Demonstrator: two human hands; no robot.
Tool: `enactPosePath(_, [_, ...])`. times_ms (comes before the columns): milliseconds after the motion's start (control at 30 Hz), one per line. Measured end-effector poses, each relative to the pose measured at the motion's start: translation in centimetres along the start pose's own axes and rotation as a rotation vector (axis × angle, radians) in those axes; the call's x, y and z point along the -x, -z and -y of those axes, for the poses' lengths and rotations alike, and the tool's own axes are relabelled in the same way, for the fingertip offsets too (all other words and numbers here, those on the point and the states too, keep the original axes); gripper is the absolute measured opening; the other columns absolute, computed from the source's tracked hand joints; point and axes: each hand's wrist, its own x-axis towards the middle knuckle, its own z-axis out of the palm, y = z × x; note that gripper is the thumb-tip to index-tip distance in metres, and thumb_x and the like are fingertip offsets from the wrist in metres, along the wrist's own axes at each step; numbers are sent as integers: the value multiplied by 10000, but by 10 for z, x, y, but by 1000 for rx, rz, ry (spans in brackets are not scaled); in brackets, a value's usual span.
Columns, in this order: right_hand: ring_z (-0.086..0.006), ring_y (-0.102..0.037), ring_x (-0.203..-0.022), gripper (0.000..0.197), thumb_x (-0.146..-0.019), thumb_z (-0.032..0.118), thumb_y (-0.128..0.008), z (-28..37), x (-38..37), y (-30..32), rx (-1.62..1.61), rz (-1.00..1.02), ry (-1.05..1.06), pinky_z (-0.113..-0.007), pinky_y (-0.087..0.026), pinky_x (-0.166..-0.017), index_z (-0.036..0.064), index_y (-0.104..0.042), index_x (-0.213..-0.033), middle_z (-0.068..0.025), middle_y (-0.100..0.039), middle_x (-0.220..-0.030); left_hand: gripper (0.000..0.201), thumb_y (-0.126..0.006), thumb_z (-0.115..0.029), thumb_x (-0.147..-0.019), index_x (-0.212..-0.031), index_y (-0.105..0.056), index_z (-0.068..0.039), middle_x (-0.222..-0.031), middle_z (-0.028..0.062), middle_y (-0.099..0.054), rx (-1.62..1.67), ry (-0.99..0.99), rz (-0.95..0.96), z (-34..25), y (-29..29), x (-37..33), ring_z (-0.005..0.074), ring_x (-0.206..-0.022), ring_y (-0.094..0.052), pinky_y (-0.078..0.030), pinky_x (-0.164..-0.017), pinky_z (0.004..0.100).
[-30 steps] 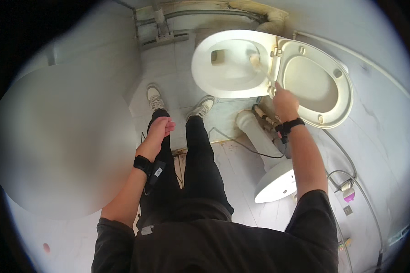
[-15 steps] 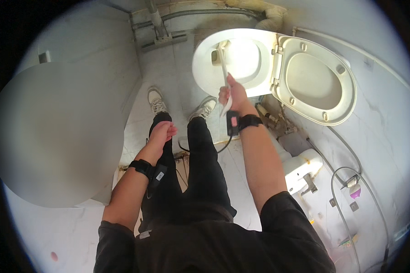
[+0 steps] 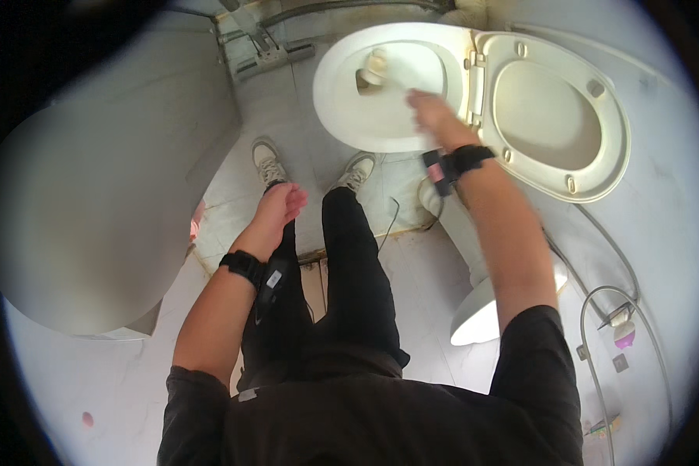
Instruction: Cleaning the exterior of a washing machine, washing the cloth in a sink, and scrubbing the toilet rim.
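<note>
My right hand [image 3: 436, 118], blurred by motion, is closed around the handle of a toilet brush over the right part of the toilet bowl [image 3: 331, 97]. The brush head [image 3: 376, 67] is down inside the bowl beside the dark drain opening [image 3: 361, 80]; most of the handle is smeared. To the right of the bowl, the white toilet seat [image 3: 615, 159] is raised on its hinge. My left hand [image 3: 281, 206] hangs over my left leg with nothing visible in it, its fingers loosely bent. Each wrist wears a black strap with a small device.
A large grey rounded surface [image 3: 93, 225] fills the left side. A squeegee-like floor tool [image 3: 273, 58] stands at the back. White pedestal fixture [image 3: 478, 314] stands to my right, near a grey hose [image 3: 606, 290] on the wall. My shoes [image 3: 355, 172] are close to the toilet.
My right hand has swung to the right across the bowl, and the brush handle now slants more sideways. The whole view has shifted slightly. My left hand hardly moved.
</note>
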Motion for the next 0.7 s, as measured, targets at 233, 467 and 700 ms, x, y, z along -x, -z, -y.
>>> enactPosePath(233, [-253, -612, -718, 544, -1020, 298, -549, -59, 133, -62, -275, 276, -302, -427, -524, -690, 40, -517, -1497, -102, -642, -823, 715, -462, -505, -1067, -1514, -332, 39, -1487, 205, -522, 42, 136, 193, -39, -91, -12, 322, -1364, -517, -379, -1146, 452])
enactPosePath(467, [-365, -706, -829, 481, -990, 251, -541, -110, 65, -27, 440, 101, 272, -481, -559, -744, 33, -572, -1417, -239, -707, -967, 738, -429, -515, -1081, -1526, -306, 61, -1467, 213, -536, 85, 334, 164, -4, -188, -61, 338, -1368, -517, -383, -1153, 498])
enactPosePath(700, [-76, -466, -523, 250, -1058, 363, -535, -57, 32, -39, -1623, 531, -415, -221, -368, -446, 128, -610, -1104, 33, -465, -657, 506, -398, -453, -1107, -1305, -557, -15, -1319, 125, -650, 303, 27, 305, -39, -186, -63, 251, -1207, -617, -452, -1080, 395])
